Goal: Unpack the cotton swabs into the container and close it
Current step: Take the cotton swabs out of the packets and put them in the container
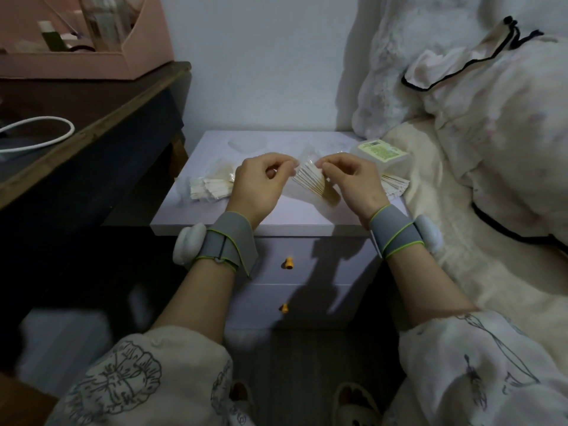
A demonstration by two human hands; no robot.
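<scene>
— Cotton swabs in a clear packet point(309, 179): where do they sit in the head view?

— Between the two hands, lifted just above the lilac worktop point(276, 216). The left hand point(256, 187) pinches the packet's upper edge with thumb and curled fingers; the right hand point(353, 182) does the same from the other side, fingertips nearly meeting the left's over the top of the plastic. Both hands hold the same packet and nothing else.

— And how does the packet look?

— Thin transparent film, crinkled at the top where it is pinched. Inside, pale wooden sticks lie side by side in a slanted fan, running down and to the right from the fingers. Whether the top is already torn open I cannot tell.

— Anything else of the task nearby?

— A second packet of swabs point(210, 189) lies flat on the worktop to the left of the left hand, white tips showing. More swabs point(393, 186) lie at the worktop's right edge, partly hidden behind the right hand. Just beyond them stands the translucent container point(381, 155) with a green label on top. A clear round piece point(247, 142) rests near the back of the worktop; it is too faint to say what it is.

— The surroundings?

— A bed point(461, 210) with cream bedding touches the worktop on the right; a dark desk point(92, 118) with a pink box point(76, 63) stands to the left.
</scene>
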